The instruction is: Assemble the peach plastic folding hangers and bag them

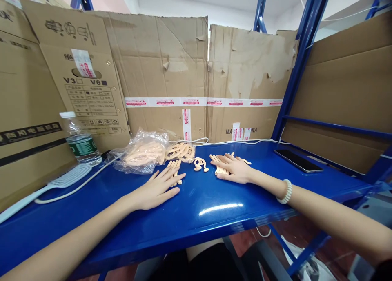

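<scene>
While flat, left hand [156,188], right hand [235,169], perhaps touching hooks [175,169]

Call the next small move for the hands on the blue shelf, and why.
Probably close the right hand on the row of beige plastic hook pieces under its fingers. It lies flat and open on them, while the left hand rests open by another small bunch of beige pieces. A loose curled pair sits between them, untouched.
</scene>
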